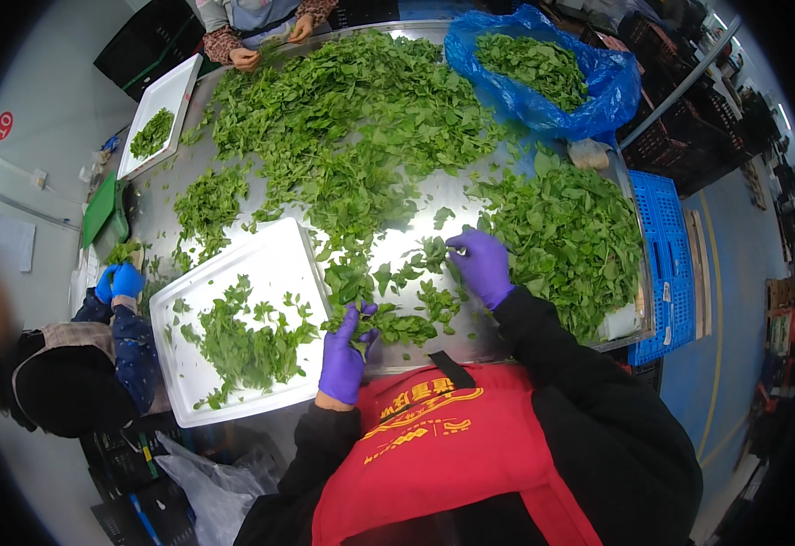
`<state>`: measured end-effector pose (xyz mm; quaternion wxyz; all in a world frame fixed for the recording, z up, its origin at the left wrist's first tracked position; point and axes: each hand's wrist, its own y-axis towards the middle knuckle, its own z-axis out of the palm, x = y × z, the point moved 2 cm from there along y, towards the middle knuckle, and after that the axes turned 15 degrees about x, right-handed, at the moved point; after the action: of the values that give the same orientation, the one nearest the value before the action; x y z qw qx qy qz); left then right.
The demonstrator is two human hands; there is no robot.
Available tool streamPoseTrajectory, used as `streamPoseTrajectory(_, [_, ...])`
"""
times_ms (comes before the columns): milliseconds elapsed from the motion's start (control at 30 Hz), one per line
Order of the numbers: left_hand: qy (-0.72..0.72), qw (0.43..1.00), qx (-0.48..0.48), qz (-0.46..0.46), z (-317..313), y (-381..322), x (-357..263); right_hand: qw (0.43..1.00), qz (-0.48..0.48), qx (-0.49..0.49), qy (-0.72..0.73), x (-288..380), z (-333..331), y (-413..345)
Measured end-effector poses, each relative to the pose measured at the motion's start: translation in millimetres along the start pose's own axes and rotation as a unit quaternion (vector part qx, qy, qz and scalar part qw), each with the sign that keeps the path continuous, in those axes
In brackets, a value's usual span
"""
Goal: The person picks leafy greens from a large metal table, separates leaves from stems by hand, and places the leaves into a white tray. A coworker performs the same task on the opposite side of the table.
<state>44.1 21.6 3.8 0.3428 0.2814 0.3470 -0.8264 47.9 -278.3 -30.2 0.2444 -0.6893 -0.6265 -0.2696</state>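
My left hand [347, 355], in a purple glove, is closed around a bunch of leafy green sprigs [401, 327] that stick out to its right. My right hand [480, 266], also gloved in purple, is at the edge of some loose sprigs [431, 254] on the metal table; whether its fingertips grip one is unclear. Close to my left hand is a white plastic tray [172, 368] with a heap of leafy greens [250, 341] in it. A big pile of leaves [564, 239] lies to the right of my right hand, and a wider spread of greens [363, 109] covers the table's far part.
A blue plastic bag [609, 102] of greens stands at the far right corner. A second white tray [187, 89] lies far left, near a green bin [107, 215]. Co-workers' hands [124, 281] show at the left and far edges. Blue crates [667, 266] stand beyond the right edge.
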Motion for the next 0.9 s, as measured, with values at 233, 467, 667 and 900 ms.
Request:
streamPoseTrajectory(233, [0.021,1.0,0.002,0.021,2.9,-0.2,0.5,0.993,-0.028,0.001,-0.118,19.5,29.8,24.1])
streamPoseTrajectory(467, [-0.007,0.999,0.043,0.018,3.0,16.8,11.4,0.881,0.072,0.029,0.467,26.0,-8.8,2.9])
streamPoseTrajectory(667, [0.022,0.993,0.114,0.037,29.1,40.4,30.6,0.752,0.119,0.12,0.638,48.7,4.8,-21.6])
streamPoseTrajectory(900, [0.083,0.993,0.079,0.024,37.3,38.2,49.1,0.874,0.007,0.139,0.466,70.3,33.5,-53.0])
